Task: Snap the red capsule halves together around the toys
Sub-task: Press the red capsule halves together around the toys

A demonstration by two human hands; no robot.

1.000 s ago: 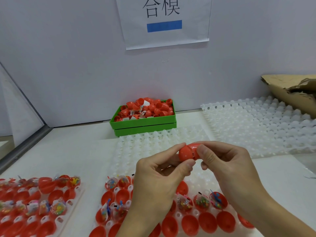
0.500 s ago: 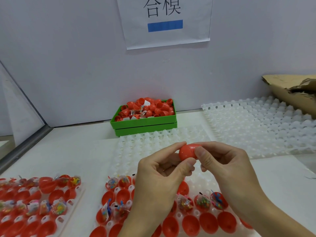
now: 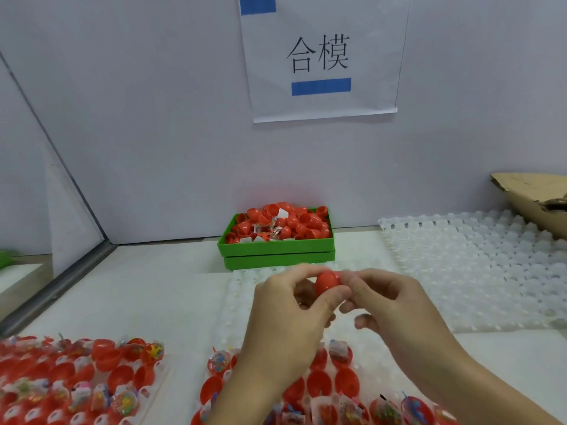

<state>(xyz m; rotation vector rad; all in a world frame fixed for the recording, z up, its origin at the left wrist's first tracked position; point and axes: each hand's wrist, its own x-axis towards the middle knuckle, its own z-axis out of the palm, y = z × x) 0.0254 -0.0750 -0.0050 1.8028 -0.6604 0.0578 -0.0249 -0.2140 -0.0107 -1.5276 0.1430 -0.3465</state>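
Both hands pinch one red capsule [image 3: 327,282] in the air over the table [image 3: 171,289]: the left hand [image 3: 288,314] takes it from 9 o'clock with thumb and forefinger curled round it, and the right hand [image 3: 389,299] covers the 3 o'clock end, so the seam is hidden and I cannot tell whether it is snapped.

It looks a thin, smooth plastic shell, light and stiff, probably slick; a grip on the two domed ends, pressing along the axis, should suit it best, since squeezing the sides could flex the rim.

At 6 o'clock a white dimpled tray [image 3: 380,360] holds open red halves [image 3: 319,381] and crinkly bagged toys [image 3: 219,361]. At 12 o'clock sits a green bin [image 3: 276,248] heaped with halves.
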